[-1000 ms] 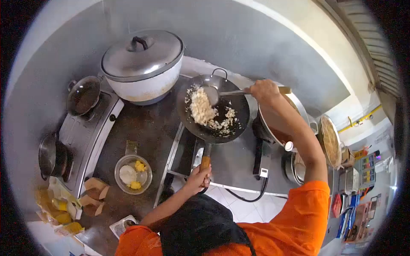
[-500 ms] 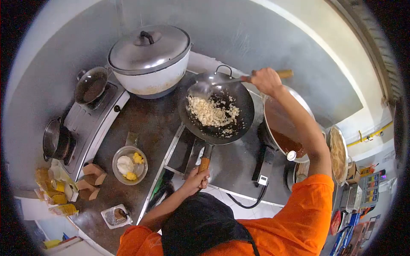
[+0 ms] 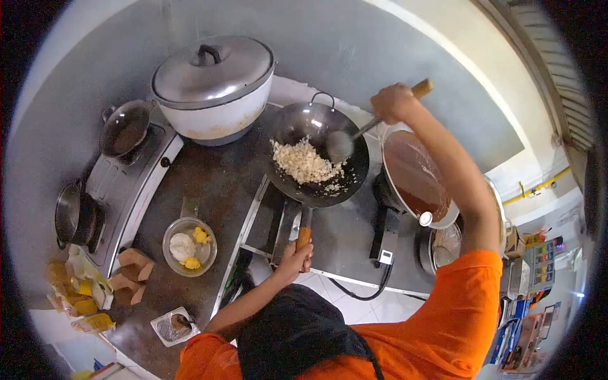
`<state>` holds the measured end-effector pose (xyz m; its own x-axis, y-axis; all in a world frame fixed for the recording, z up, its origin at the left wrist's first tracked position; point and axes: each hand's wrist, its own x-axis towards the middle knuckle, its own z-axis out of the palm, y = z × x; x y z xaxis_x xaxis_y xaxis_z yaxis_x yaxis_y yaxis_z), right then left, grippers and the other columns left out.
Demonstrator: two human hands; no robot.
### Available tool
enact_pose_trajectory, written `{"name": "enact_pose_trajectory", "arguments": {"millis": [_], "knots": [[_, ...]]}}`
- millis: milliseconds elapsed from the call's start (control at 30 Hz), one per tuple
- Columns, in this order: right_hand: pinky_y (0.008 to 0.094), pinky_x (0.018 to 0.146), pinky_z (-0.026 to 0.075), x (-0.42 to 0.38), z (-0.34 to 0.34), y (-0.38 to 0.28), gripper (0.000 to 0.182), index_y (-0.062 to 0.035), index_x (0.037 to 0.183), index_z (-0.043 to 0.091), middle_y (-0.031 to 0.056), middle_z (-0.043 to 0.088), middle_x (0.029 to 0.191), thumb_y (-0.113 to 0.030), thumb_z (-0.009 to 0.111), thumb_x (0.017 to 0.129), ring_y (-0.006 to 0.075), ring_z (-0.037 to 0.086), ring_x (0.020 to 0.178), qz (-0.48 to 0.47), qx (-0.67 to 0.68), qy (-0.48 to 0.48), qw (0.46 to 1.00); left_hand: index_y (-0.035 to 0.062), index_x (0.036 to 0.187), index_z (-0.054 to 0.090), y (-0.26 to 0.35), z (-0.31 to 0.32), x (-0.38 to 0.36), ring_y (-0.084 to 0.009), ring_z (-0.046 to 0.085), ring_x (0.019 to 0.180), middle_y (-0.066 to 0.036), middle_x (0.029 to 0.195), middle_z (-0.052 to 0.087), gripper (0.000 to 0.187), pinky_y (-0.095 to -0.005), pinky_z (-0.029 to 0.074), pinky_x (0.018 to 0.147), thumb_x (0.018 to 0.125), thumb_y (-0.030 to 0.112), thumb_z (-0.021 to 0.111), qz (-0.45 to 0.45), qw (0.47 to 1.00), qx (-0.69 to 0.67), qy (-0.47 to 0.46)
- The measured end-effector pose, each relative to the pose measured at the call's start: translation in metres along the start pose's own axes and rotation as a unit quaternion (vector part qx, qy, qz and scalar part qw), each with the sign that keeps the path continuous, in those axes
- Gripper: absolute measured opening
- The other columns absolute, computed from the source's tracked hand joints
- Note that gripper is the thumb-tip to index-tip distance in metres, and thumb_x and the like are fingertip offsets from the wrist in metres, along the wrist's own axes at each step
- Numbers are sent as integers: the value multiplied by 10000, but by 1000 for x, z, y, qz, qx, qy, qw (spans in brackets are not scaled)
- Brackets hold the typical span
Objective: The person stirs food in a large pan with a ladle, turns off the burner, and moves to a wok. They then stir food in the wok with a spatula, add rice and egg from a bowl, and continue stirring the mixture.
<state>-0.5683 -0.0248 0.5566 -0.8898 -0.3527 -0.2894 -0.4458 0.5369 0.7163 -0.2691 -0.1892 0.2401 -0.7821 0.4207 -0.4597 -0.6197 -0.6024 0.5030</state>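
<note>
The ladle (image 3: pixel 340 145) in the right hand (image 3: pixel 393 103) has crossed the wok (image 3: pixel 296 129)

The right hand (image 3: pixel 392 103) partly hides the handle (image 3: pixel 422 88) of the blurred ladle (image 3: pixel 340 146)

Both hands (image 3: pixel 299 258) (image 3: pixel 394 103) closed, right arm raised.

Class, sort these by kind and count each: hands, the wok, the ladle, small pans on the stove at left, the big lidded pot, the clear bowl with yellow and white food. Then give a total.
Hands: 2 (left hand, right hand)
Wok: 1
Ladle: 1
Small pans: 2 (upper pan, lower pan)
Lidded pot: 1
Clear bowl: 1
Total: 8
</note>
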Motion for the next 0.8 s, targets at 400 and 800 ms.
{"name": "enact_pose_trajectory", "arguments": {"millis": [400, 800], "knots": [[275, 390, 397, -13, -39, -6, 193, -54, 746, 637, 74, 600, 636, -241, 685, 745, 119, 512, 468, 62, 288, -397, 869, 124, 1008, 443, 18, -13, -6, -60, 445, 501, 24, 719, 459, 196, -217, 356, 416, 897, 191, 590, -7, 1000, 8, -18], [315, 421, 419, -63, -3, -31, 270, -41, 659, 620, 36, 551, 576, -230, 549, 839, 126, 543, 495, -61, 301, -340, 889, 163, 941, 431, 49, -7, -26, -56, 420, 516, 43, 696, 450, 199, -207, 342, 443, 894, 219, 616, -113, 984, -105, -95]]}}
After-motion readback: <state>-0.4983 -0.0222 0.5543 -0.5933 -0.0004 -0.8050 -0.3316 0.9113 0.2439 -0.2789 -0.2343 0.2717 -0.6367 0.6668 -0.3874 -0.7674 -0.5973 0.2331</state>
